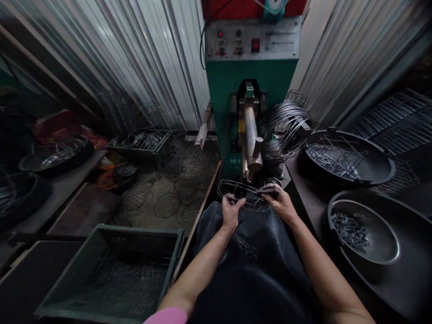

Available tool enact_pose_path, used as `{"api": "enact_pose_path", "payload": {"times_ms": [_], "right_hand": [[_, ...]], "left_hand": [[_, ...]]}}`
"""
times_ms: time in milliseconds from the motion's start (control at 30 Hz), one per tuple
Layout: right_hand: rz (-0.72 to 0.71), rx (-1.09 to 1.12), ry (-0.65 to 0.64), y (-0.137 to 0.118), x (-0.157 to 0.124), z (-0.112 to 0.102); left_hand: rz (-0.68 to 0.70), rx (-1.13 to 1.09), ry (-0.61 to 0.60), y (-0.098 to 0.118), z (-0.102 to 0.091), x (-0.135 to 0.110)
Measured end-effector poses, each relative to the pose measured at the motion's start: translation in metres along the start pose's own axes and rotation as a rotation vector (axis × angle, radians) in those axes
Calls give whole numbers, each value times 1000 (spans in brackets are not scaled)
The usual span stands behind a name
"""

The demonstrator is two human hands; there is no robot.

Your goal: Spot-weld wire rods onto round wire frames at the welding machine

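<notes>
My left hand (231, 211) and my right hand (280, 201) both pinch a round wire frame (243, 194) held flat above my lap, just below the metal arm (251, 135) of a green welding machine (249, 81). The left fingers close on the near rim of the frame. The right fingers grip its right side, near a small dark flat piece. A few short wire bits (247, 247) lie on the dark apron over my lap.
Right: a dark pan (388, 173) and a metal bowl (388, 256) hold short wire pieces; wire coils (285, 126) hang beside the machine. Left: a green crate (111, 270) with wire parts, wire rings on the floor (168, 198), more pans and a tray (141, 141).
</notes>
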State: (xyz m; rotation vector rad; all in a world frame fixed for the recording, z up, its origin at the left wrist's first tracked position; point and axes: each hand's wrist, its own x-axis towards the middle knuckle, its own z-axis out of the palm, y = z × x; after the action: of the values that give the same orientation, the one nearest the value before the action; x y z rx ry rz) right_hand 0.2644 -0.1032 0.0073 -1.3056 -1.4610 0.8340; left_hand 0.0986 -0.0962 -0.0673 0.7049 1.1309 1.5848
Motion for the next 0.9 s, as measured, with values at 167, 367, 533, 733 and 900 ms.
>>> {"api": "enact_pose_path", "payload": {"times_ms": [167, 367, 533, 733, 900], "right_hand": [[54, 218, 121, -4, 10, 3], [24, 240, 210, 8, 5, 4], [-26, 51, 36, 8, 2, 6], [-24, -23, -9, -4, 10, 8], [-23, 28, 0, -8, 16, 11]], "left_hand": [[-53, -99, 50, 8, -1, 9], [-181, -281, 72, 15, -3, 13], [-201, -309, 61, 12, -4, 11], [-199, -309, 58, 12, -1, 15], [-260, -342, 71, 11, 1, 17]]}}
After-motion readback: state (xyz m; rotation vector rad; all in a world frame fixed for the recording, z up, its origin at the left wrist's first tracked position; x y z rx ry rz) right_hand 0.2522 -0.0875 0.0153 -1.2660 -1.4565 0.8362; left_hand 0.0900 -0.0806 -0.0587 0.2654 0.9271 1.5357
